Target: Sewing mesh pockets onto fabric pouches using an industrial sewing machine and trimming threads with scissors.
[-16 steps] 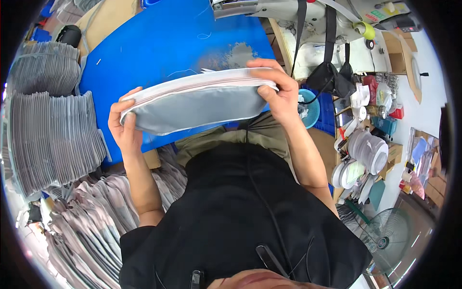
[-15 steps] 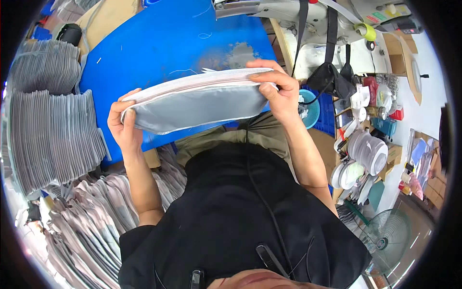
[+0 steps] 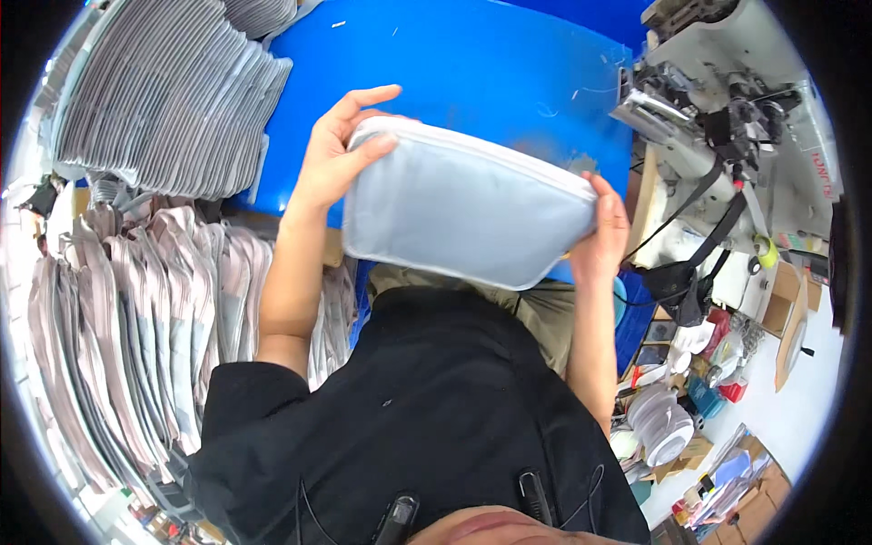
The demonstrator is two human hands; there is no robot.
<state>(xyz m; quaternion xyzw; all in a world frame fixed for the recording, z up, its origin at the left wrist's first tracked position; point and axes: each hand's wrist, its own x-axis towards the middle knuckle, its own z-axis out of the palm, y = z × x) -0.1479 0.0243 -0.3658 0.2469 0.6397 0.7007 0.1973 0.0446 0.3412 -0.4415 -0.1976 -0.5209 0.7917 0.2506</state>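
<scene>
A flat grey pouch (image 3: 468, 209) with rounded corners and a white edge band hangs over the near edge of the blue table, its broad smooth face toward me. My left hand (image 3: 341, 159) grips its upper left corner, thumb on the grey face and index finger stretched out above the band. At the upper right corner my right hand (image 3: 602, 232) is closed on the pouch's side edge; some of its fingers are hidden behind it. The pouch slants down to the right.
Stacked grey pieces (image 3: 173, 100) stand at the table's left end. Below them hang many pinkish-grey pieces (image 3: 163, 318). A sewing machine (image 3: 672, 109) is at the right of the blue table (image 3: 436, 54). Black straps with a pouch (image 3: 681, 282) dangle there, beside white tape rolls (image 3: 661, 427).
The pouch has turned from its long banded edge to its broad face, and its right end now sits lower. Both hands keep hold. My view has swung, shifting the surroundings.
</scene>
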